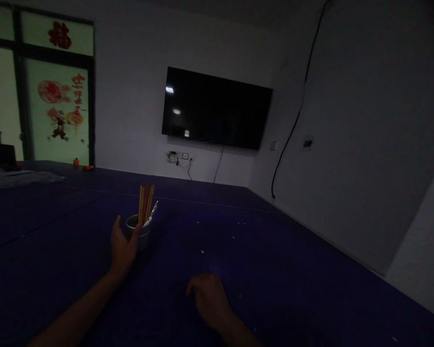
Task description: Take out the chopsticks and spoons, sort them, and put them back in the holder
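A grey cup [143,241] stands upright on the dark blue tabletop [173,308]. In it are several thin wooden sticks [145,205], like pencils or chopsticks, and a white and silver pen-like tool [151,213] leaning right. My left hand [123,248] is at the cup's near left side, thumb and fingers apart. Its thumb overlaps the cup; whether it touches cannot be told. Lower right, my right hand [208,296] is low over the tabletop with fingers curled inward. Nothing shows in it, though its palm side is hidden.
Small white scraps [203,251] dot the tabletop. Crumpled clear plastic [21,178] and a dark box [6,156] lie at the far left, with small orange items [76,162] at the back edge. A television [217,108] hangs on the wall; a black cable [295,123] runs down the right wall.
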The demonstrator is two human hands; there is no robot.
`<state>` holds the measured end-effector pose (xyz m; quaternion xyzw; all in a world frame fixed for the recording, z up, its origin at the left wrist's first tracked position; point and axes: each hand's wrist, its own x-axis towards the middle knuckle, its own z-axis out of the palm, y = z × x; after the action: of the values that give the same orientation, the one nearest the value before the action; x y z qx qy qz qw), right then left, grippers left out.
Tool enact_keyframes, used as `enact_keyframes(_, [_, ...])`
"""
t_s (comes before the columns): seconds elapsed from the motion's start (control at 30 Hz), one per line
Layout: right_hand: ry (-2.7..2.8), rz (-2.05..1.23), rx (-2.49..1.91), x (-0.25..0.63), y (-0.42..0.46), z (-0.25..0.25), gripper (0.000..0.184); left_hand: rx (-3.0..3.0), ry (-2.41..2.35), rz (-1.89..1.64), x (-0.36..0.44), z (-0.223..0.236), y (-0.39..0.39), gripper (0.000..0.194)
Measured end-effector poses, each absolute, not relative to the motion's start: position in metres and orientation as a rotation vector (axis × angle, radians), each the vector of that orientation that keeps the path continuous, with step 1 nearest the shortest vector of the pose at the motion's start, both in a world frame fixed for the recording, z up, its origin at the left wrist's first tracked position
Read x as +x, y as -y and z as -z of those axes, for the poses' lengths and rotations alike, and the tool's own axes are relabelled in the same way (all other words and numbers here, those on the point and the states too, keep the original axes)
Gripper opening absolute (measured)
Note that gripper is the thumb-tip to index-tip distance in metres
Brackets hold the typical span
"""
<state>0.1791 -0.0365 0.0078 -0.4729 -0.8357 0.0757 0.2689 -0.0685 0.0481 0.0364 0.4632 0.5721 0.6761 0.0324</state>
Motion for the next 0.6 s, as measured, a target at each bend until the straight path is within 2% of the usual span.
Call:
enact_keyframes(0.13, [2.213, -0.229, -1.292, 0.178, 0.037, -0.009, 0.037, 1.265, -1.852, -2.293, -0.077, -0.080, -0.058, 0.070])
enact_keyframes(0.2, [2.213, -0.221, -1.289, 0.177, 0.037, -0.009, 0.037, 1.240, -1.774, -2.291, -0.081, -0.101, -0.067, 0.068])
enact_keyframes(0.37, [2.234, -0.179, -1.314, 0.175, 0.037, -0.011, 0.038, 1.294, -1.850, -2.077, -0.080, -0.119, -0.082, 0.064])
enact_keyframes(0.6, [2.267, -0.133, -1.363, 0.174, 0.037, -0.012, 0.036, 1.537, -2.157, -1.434, -0.078, -0.111, -0.093, 0.087])
